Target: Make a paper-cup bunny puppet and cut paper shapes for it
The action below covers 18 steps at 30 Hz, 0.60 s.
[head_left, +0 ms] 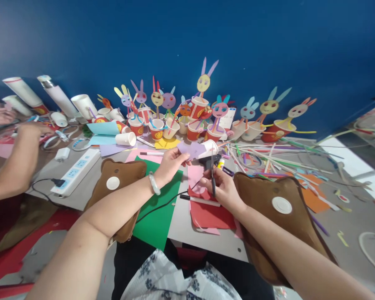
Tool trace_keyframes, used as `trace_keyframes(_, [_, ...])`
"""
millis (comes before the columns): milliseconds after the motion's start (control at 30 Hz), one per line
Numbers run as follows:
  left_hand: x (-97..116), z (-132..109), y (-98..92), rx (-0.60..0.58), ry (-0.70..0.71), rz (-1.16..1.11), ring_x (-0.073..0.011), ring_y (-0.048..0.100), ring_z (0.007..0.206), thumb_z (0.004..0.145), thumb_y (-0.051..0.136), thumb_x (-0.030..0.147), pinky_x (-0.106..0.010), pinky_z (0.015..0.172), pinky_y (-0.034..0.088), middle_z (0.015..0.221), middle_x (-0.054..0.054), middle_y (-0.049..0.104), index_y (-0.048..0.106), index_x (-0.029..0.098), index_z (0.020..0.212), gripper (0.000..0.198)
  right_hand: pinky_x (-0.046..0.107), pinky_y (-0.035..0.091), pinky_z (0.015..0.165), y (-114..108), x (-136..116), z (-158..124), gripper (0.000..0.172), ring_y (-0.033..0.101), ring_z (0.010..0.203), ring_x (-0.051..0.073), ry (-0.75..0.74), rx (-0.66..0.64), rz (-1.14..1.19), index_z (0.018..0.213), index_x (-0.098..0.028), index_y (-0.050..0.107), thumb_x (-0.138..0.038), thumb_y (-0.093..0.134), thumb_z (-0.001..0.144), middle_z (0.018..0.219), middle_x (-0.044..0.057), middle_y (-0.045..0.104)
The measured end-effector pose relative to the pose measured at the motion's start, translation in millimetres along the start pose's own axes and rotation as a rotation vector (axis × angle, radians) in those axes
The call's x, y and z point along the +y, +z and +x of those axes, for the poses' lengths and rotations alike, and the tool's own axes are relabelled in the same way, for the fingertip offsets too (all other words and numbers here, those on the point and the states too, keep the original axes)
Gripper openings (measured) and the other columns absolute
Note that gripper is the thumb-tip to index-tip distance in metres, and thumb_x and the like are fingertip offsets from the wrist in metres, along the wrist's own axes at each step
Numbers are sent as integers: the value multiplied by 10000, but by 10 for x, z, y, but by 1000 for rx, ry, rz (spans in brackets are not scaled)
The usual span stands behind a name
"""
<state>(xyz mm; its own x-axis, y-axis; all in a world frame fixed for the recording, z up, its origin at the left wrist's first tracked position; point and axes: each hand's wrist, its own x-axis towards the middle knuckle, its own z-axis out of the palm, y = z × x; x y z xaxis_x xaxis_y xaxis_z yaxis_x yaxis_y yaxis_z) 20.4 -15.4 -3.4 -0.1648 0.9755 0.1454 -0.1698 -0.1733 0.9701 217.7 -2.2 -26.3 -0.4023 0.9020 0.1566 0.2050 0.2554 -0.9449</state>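
My left hand [171, 163] pinches a piece of purple paper [192, 151] between thumb and fingers. To its right, my right hand [223, 187] is closed round the handles of a pair of scissors [212, 175], blades pointing up and away from me. The blades stand just right of the paper; whether they touch it I cannot tell. Behind the paper lies a white paper cup [210, 148] on its side. Below my hands are red paper [211, 214], pink paper [195, 177] and a black-capped marker [203, 201]. Green paper [158, 208] lies under my left forearm.
Several paper cups with paper rabbit heads [220, 109] line the blue wall. Brown cushions [276, 212] flank my arms. A power strip [76, 171] sits left, near another person's arm [17, 160]. Pipe cleaners [275, 154] and scraps spread at right. A black cable [162, 205] crosses the green paper.
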Motion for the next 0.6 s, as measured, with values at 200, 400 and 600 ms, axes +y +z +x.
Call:
trace_keyframes(200, [63, -10, 19, 65, -25, -27, -95, 603, 567, 774, 653, 303, -219, 573, 454, 634, 5, 642, 595, 137, 760, 177, 256, 447, 502, 25, 85, 0, 364, 556, 559, 156, 50, -122, -131, 614, -199, 582, -476, 815, 652, 570, 3, 616])
trace_keyframes(400, [-8, -33, 31, -18, -19, 7, -93, 609, 554, 754, 670, 281, -218, 570, 480, 656, 7, 648, 595, 132, 774, 168, 250, 418, 486, 54, 24, -5, 405, 533, 512, 141, 115, -165, -35, 575, -197, 542, -483, 821, 644, 524, -5, 616])
trace_keyframes(600, [-8, -54, 34, -68, -23, 63, -91, 616, 570, 757, 664, 242, -202, 570, 478, 671, -6, 663, 604, 130, 760, 127, 240, 397, 496, 45, 56, 7, 433, 506, 521, 123, 139, -166, -2, 572, -186, 538, -498, 834, 627, 535, -9, 606])
